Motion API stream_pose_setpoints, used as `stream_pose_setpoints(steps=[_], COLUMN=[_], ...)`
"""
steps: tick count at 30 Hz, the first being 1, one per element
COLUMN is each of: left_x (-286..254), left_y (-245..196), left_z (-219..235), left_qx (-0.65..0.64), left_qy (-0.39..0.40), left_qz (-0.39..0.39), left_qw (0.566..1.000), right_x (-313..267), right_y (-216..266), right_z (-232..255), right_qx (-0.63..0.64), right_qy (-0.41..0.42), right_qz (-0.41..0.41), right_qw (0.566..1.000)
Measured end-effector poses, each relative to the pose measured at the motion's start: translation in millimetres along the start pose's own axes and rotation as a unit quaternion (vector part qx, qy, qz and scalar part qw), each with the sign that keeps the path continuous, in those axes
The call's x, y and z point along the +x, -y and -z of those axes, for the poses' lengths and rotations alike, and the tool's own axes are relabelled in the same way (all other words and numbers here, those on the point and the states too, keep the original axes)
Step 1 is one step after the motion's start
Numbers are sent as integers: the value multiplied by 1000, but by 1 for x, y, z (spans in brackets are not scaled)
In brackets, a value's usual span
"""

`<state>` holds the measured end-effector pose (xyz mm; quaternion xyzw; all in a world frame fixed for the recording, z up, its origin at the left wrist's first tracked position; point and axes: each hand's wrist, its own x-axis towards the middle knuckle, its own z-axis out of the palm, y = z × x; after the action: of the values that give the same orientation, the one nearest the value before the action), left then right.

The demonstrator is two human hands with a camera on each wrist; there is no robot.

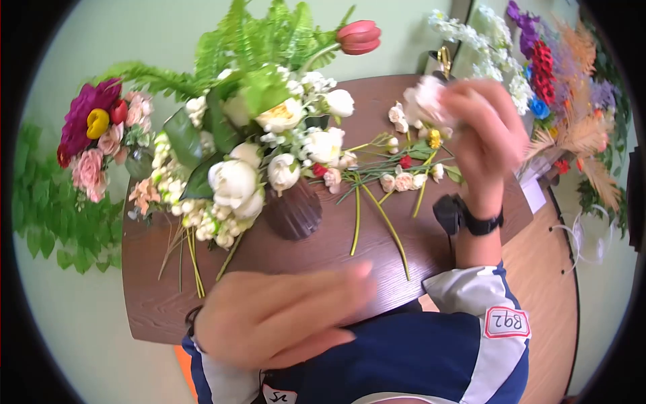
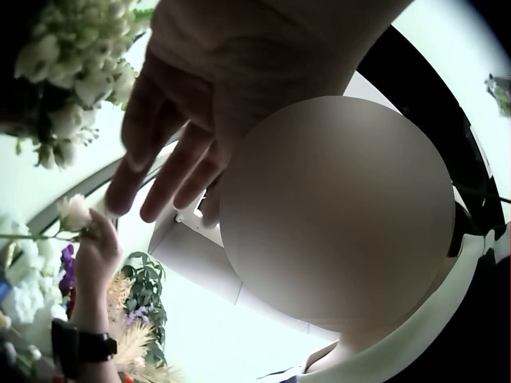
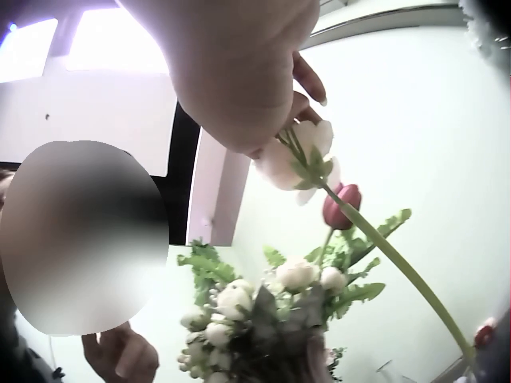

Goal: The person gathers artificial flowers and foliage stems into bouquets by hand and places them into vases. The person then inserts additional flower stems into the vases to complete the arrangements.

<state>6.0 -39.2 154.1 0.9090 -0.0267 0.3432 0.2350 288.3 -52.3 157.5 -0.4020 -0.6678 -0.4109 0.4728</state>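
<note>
My right hand (image 1: 486, 131) pinches a pale pink flower (image 1: 425, 99) by its bloom, raised over the right side of the table. In the right wrist view its green stem (image 3: 411, 279) slants down from the fingers. My left hand (image 1: 269, 320), blurred, hovers over the table's front edge with its fingers extended and nothing in them. Left of centre stands a dark ribbed vase (image 1: 296, 214) packed with white blooms (image 1: 233, 183), white berries, fern fronds (image 1: 269, 47) and one red tulip (image 1: 359, 37) leaning out at the upper right.
Loose cut flowers (image 1: 402, 182) with long stems (image 1: 387, 232) lie on the brown table (image 1: 431, 249) right of the vase. More stems poke out at its lower left. A purple and pink bunch (image 1: 91, 138) is at the far left; colourful flowers (image 1: 542, 71) and dried fronds fill the right.
</note>
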Motion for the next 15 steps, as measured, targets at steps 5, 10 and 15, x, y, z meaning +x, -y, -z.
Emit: stream_pose_setpoints(steps=[5, 10, 15], left_x=[5, 2, -2], left_y=[8, 35, 15], left_z=[-28, -27, 16], left_qx=[-232, -107, -135], left_qy=[-55, -5, 10], left_qz=[275, 150, 203], left_qw=[932, 983, 970], right_x=[4, -6, 3], right_y=[64, 104, 100], right_z=[21, -4, -9], right_qx=[109, 169, 222], right_qy=[19, 69, 16], right_qz=[57, 173, 76], right_qw=[992, 968, 972])
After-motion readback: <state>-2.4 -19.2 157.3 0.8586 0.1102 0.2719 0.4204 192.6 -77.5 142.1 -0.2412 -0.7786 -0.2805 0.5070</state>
